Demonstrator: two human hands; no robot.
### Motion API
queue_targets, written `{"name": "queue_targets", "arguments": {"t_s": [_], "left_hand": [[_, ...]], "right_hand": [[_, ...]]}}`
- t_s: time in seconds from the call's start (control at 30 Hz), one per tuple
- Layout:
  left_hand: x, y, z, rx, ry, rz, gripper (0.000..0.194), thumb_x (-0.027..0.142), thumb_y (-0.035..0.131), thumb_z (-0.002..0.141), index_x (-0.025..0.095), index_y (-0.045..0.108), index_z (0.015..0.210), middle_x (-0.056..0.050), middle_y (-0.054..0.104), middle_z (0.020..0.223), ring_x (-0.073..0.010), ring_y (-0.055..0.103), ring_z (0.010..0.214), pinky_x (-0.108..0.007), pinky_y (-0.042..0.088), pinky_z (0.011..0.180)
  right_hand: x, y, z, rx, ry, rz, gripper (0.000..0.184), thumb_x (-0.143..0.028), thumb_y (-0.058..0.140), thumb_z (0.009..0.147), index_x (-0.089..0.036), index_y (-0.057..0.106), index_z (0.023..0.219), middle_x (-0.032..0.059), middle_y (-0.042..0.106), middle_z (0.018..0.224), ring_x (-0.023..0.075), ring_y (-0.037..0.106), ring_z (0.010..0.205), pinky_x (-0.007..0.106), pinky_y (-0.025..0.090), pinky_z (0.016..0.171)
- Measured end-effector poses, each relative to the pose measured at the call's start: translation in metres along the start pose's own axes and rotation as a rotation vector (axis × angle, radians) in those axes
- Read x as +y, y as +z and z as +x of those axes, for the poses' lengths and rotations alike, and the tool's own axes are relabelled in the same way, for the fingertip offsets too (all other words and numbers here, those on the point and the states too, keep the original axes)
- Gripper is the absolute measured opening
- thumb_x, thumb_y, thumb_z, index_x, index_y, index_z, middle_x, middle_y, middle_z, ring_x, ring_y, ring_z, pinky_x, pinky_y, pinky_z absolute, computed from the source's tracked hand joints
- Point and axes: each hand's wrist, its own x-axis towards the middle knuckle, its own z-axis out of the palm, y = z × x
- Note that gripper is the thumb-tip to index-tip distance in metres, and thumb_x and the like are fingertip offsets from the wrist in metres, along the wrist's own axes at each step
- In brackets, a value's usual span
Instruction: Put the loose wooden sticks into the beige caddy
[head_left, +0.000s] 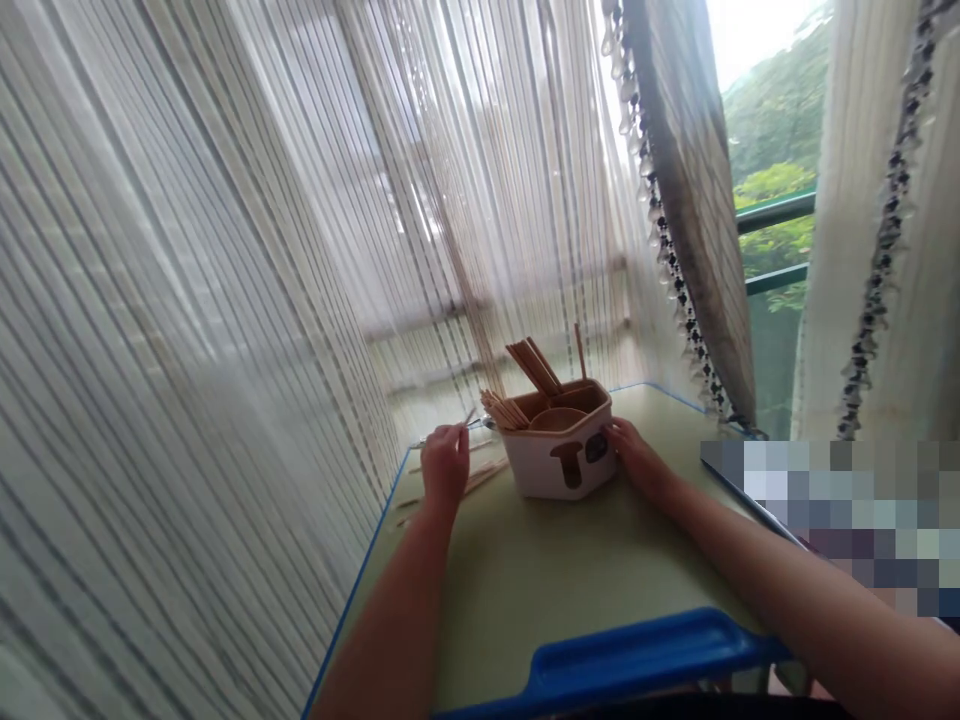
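Note:
A white utensil holder (pixel 540 470) with a tan rim and a brown mushroom-like mark on its front stands upright on the desk. Thin pale wooden sticks (pixel 504 410) lean out of its left side. A bundle of brown chopsticks (pixel 534 366) rises from the back, and a single stick (pixel 580 352) stands near the right corner. Left of the holder, my left hand (pixel 445 465) is closed in a pinch on a thin wooden stick (pixel 470 414). My right hand (pixel 636 455) grips the holder's right side, with some fingers hidden behind it.
Several loose sticks (pixel 486 474) lie on the pale green desk (pixel 510 580) between my left hand and the holder. A raised blue edge (pixel 637 650) runs along the front. Striped curtains (pixel 300 250) hang close along the left and back. A pixelated patch covers the right.

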Motion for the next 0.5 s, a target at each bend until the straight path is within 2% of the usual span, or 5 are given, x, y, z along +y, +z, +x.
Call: {"name": "queue_targets", "arguments": {"t_s": [0.07, 0.13, 0.23, 0.33, 0.5], "left_hand": [[0.006, -0.015, 0.002, 0.295, -0.053, -0.067, 0.036, 0.038, 0.036, 0.092, 0.019, 0.065, 0.103, -0.011, 0.060, 0.097, -0.0207, 0.054, 0.089, -0.032, 0.039, 0.082], [0.014, -0.029, 0.002, 0.476, -0.046, -0.232, 0.033, 0.039, 0.044, 0.089, 0.017, 0.066, 0.099, -0.009, 0.059, 0.083, -0.0190, 0.054, 0.079, -0.031, 0.040, 0.076], [0.028, -0.050, 0.002, 0.624, -0.025, -0.548, 0.024, 0.036, 0.053, 0.085, 0.016, 0.064, 0.091, -0.004, 0.059, 0.072, -0.0146, 0.053, 0.066, -0.026, 0.040, 0.067], [0.043, -0.069, 0.001, 0.823, -0.146, -0.737, 0.022, 0.036, 0.050, 0.086, 0.016, 0.058, 0.083, -0.001, 0.055, 0.064, -0.0124, 0.051, 0.058, -0.023, 0.039, 0.058], [0.057, -0.095, 0.006, 0.873, -0.210, -1.093, 0.025, 0.041, 0.045, 0.089, 0.018, 0.045, 0.078, 0.009, 0.039, 0.048, -0.0064, 0.038, 0.036, -0.018, 0.031, 0.038]], "right_hand": [[0.000, 0.000, 0.000, -0.027, 0.021, 0.027, 0.048, -0.058, 0.050, 0.078, -0.022, 0.051, 0.109, 0.0049, 0.064, 0.101, 0.0203, 0.061, 0.089, 0.035, 0.048, 0.077], [0.000, 0.000, -0.001, -0.046, 0.027, 0.048, 0.051, -0.059, 0.051, 0.076, -0.022, 0.049, 0.112, 0.0045, 0.063, 0.102, 0.0201, 0.061, 0.091, 0.035, 0.048, 0.079], [0.000, 0.001, -0.001, -0.036, 0.047, 0.077, 0.052, -0.058, 0.054, 0.075, -0.022, 0.048, 0.113, 0.0042, 0.064, 0.101, 0.0204, 0.061, 0.090, 0.035, 0.049, 0.078], [0.000, 0.002, -0.001, -0.075, 0.037, 0.133, 0.049, -0.056, 0.055, 0.076, -0.022, 0.050, 0.111, 0.0036, 0.066, 0.099, 0.0207, 0.062, 0.092, 0.036, 0.049, 0.080], [-0.002, 0.002, -0.004, -0.125, 0.022, 0.044, 0.054, -0.050, 0.067, 0.069, -0.019, 0.051, 0.110, 0.0056, 0.068, 0.095, 0.0232, 0.064, 0.089, 0.038, 0.050, 0.079]]}}
